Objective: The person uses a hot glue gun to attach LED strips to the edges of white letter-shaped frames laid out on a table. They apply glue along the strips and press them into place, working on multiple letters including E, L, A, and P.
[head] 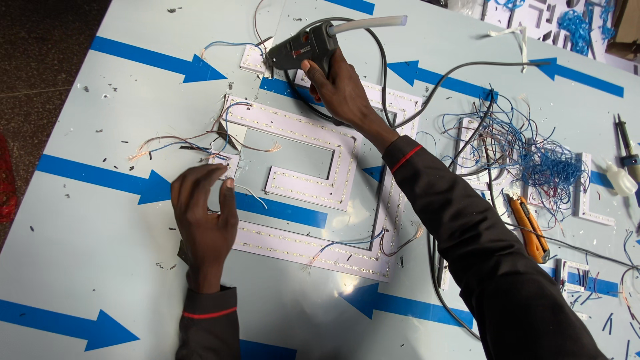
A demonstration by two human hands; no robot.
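Right hand gripping glue gun, left hand open, pinning LED strip; risk: hot nozzle burning nearby fingers.

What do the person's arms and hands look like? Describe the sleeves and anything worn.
Both arms wear long dark sleeves, charcoal to black. Each cuff carries a thin red stripe: left cuff, right cuff. The left hand and right hand are bare, with no gloves, rings or watch showing.

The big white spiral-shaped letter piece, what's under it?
Under the white spiral-shaped letter piece lies a pale blue sheet with blue arrows. A black cable crosses it. Whatever lies directly beneath is covered.
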